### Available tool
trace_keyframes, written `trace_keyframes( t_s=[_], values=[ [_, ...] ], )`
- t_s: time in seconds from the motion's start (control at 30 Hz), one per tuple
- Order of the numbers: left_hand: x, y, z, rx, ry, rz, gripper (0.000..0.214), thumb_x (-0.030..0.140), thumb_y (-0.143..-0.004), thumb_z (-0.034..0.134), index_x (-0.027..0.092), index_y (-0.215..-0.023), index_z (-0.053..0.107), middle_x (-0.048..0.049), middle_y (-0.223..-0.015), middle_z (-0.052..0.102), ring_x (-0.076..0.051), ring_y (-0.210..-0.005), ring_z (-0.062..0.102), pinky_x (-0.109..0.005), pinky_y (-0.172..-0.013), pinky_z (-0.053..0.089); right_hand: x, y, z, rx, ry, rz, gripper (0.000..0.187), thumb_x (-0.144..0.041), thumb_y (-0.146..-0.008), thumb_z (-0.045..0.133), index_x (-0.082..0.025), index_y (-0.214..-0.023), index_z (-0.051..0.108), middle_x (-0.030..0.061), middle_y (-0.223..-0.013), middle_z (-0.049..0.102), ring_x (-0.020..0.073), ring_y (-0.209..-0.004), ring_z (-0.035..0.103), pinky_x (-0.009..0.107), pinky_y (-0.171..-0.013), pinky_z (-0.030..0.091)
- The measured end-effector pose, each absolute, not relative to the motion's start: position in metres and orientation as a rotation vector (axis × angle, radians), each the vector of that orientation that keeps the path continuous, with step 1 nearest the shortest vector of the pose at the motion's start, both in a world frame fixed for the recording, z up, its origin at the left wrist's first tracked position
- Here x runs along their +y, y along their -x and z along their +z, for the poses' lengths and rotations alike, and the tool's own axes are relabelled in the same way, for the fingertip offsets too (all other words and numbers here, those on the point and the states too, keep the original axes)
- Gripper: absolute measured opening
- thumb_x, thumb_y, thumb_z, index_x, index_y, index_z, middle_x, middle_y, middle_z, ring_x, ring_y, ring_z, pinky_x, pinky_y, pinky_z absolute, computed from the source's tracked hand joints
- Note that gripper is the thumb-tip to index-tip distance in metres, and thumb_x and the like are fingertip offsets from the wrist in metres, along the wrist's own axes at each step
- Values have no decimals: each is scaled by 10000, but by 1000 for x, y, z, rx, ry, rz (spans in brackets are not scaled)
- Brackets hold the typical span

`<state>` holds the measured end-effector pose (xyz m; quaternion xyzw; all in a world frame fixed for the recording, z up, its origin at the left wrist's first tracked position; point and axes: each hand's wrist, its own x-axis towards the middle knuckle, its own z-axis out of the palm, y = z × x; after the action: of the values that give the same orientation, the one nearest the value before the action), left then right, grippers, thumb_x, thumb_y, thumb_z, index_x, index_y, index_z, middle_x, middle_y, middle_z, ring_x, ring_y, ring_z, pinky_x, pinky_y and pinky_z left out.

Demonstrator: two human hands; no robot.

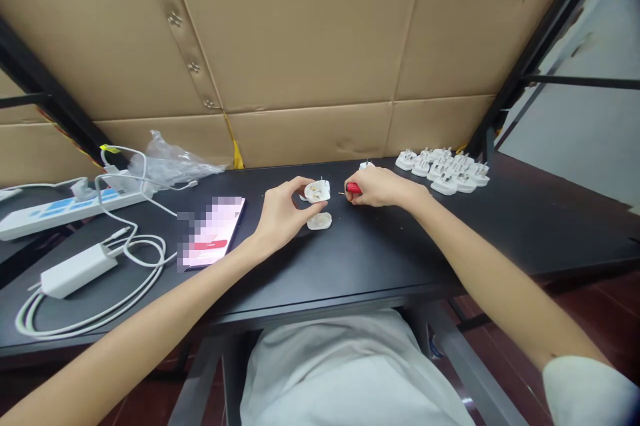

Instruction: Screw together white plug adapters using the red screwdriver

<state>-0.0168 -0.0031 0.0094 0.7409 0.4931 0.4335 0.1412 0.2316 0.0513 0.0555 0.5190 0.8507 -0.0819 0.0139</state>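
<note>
While the left hand (285,209) grips a white plug body (317,191) by its rim, the body's long axis runs roughly away from the person, metal pins (324,182) pointing up & away (open side faces the camera, brass-coloured insides (313,194) showing). Body sits at the hand's fingertips, w/ a plug cover (319,221) just below it on the black surface (380,246). Right of the body, the right hand (380,187) is closed around a red-handled screwdriver (353,189), thin tip near the body, not touching; white plugs (440,169) sit well off to the right.
</note>
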Motion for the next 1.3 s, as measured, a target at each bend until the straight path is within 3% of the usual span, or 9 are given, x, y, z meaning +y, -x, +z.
trace_keyframes(
  t_s=[0.37,0.5,0.73,1.0,1.3],
  values=[
    [-5,16,13,1436,-2141,1238,316,418,-850,882,273,-1126,826,16,-997,841,-162,-682,639,-329,-725,538,53,-231,52,2673,-1578,-225,129,-235,-970,721,-280,-1066,795,36,-1147,852,235,-1040,772,287,-762,444],
    [-7,15,14,1421,-2144,1246,295,397,-858,880,268,-1116,818,9,-1012,848,-194,-800,714,-321,-748,559,51,-230,52,2686,-1565,-212,121,-337,-1032,691,-285,-1084,787,45,-1151,844,246,-1029,763,298,-758,438],
    [-6,16,15,1416,-2143,1235,295,398,-857,886,266,-1112,820,4,-1029,858,-210,-857,742,-329,-773,576,49,-228,53,2660,-1585,-260,255,-256,-990,729,-305,-1239,758,39,-1190,833,229,-1042,758,277,-751,433],
    [-6,15,15,1416,-2137,1235,300,395,-851,878,264,-1115,819,2,-1014,855,-218,-868,750,-332,-782,590,50,-225,51,2698,-1536,-258,245,-173,-967,694,-290,-1164,781,47,-1166,841,229,-1023,769,272,-769,450],
    [-6,15,15,1395,-2144,1248,312,414,-859,874,260,-1125,820,-5,-1030,857,-217,-880,747,-331,-777,579,48,-219,47,2727,-1544,-186,80,-279,-1021,697,-253,-1013,772,59,-1073,842,232,-947,755,292,-713,405]
  ],
)
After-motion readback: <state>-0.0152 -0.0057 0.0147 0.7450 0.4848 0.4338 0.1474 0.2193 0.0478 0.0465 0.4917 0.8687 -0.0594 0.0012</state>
